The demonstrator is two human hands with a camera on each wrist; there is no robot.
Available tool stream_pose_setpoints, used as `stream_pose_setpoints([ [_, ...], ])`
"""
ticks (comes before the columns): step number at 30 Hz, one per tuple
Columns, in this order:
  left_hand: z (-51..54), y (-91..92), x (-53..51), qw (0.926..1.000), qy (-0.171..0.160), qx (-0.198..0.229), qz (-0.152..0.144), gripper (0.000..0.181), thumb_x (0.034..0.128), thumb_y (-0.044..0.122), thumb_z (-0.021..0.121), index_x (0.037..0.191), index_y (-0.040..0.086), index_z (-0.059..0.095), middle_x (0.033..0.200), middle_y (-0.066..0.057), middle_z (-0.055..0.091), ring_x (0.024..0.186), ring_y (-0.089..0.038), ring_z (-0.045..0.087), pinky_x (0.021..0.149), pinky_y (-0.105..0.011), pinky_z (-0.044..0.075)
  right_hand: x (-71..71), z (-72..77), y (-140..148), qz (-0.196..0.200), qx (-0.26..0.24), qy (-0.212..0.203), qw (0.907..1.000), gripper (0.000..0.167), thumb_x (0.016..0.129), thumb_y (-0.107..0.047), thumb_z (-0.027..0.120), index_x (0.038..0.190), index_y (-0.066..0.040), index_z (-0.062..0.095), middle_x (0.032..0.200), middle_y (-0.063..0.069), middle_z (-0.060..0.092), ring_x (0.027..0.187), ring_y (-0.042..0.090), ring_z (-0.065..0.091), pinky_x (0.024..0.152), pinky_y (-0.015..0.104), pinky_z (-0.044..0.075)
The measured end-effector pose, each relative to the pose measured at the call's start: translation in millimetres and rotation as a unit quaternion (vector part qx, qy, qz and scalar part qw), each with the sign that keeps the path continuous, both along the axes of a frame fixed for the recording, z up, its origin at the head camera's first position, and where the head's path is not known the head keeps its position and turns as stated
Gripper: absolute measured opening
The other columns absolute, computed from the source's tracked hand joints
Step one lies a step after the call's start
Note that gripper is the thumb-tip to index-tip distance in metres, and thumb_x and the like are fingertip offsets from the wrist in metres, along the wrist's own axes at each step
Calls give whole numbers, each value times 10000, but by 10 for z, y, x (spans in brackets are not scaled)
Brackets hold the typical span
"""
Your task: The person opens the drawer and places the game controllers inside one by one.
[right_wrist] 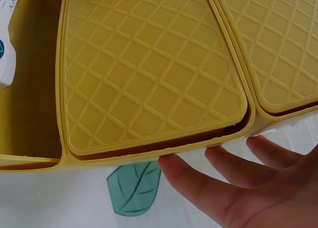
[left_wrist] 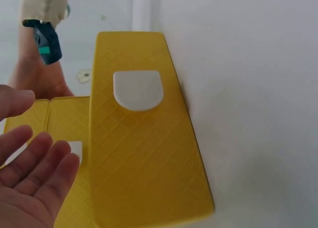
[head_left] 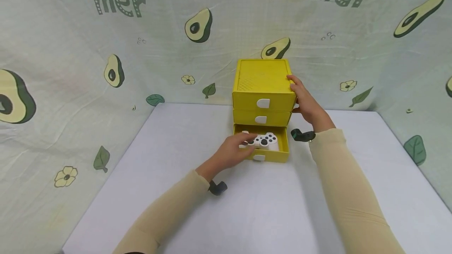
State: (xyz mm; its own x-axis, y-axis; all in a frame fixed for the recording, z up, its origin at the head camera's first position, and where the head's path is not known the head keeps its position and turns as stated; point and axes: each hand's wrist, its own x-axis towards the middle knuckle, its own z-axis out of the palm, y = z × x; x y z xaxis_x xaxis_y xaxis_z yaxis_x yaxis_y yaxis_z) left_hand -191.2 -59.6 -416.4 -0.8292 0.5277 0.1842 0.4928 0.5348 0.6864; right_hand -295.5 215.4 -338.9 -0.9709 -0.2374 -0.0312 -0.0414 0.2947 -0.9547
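Observation:
A yellow drawer unit (head_left: 263, 75) stands at the back of the table, its bottom drawer (head_left: 282, 156) pulled out. Inside that drawer lies a white game controller (head_left: 270, 138) with dark buttons; its edge (right_wrist: 6, 59) also shows in the right wrist view. My left hand (head_left: 231, 152) is over the drawer's left front, near the controller, and partly hides it. In the left wrist view, its fingers (left_wrist: 37, 173) are loosely bent and hold nothing. Against the unit's right side rests my right hand (head_left: 310, 107), fingertips (right_wrist: 171, 163) touching the side wall.
The upper drawers are closed, each with a white tab handle (head_left: 263, 103). Behind the unit hangs a cloth backdrop (head_left: 152, 50) printed with avocados and leaves. The white table (head_left: 254, 207) extends around the unit. A dark band with a small device (head_left: 303, 135) is on the right wrist.

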Motion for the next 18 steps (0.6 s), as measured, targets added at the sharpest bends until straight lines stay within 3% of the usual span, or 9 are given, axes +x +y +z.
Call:
stream_pose_setpoints([
  [6, -63, -19, 82, 9998, -146, 123, -4, 458, 916, 255, 664, 1343, 126, 563, 1246, -39, 632, 1112, -149, 602, 951, -257, 516, 7, -18, 6, -14, -17, -19, 10000, 499, 1002, -566, 201, 1484, -515, 81, 1637, 35, -16, 1405, 454, 244, 1062, 697, 275],
  [11, -104, -20, 145, 9994, -216, 250, -70, 446, 910, 233, 672, 1327, 111, 572, 1259, -46, 632, 1099, -144, 610, 948, -249, 515, 10, -19, 12, -15, 48, 11, 10000, 497, 998, -583, 191, 1479, -531, 76, 1639, 22, -32, 1406, 455, 243, 1061, 695, 278],
  [18, -127, -15, 223, 9990, -383, 234, 64, 429, 911, 248, 671, 1323, 168, 584, 1244, 24, 641, 1100, -112, 610, 951, -233, 508, 9, -17, 21, -26, 73, 71, 9999, 490, 997, -591, 189, 1474, -540, 86, 1639, 22, -12, 1397, 456, 258, 1055, 695, 286],
])
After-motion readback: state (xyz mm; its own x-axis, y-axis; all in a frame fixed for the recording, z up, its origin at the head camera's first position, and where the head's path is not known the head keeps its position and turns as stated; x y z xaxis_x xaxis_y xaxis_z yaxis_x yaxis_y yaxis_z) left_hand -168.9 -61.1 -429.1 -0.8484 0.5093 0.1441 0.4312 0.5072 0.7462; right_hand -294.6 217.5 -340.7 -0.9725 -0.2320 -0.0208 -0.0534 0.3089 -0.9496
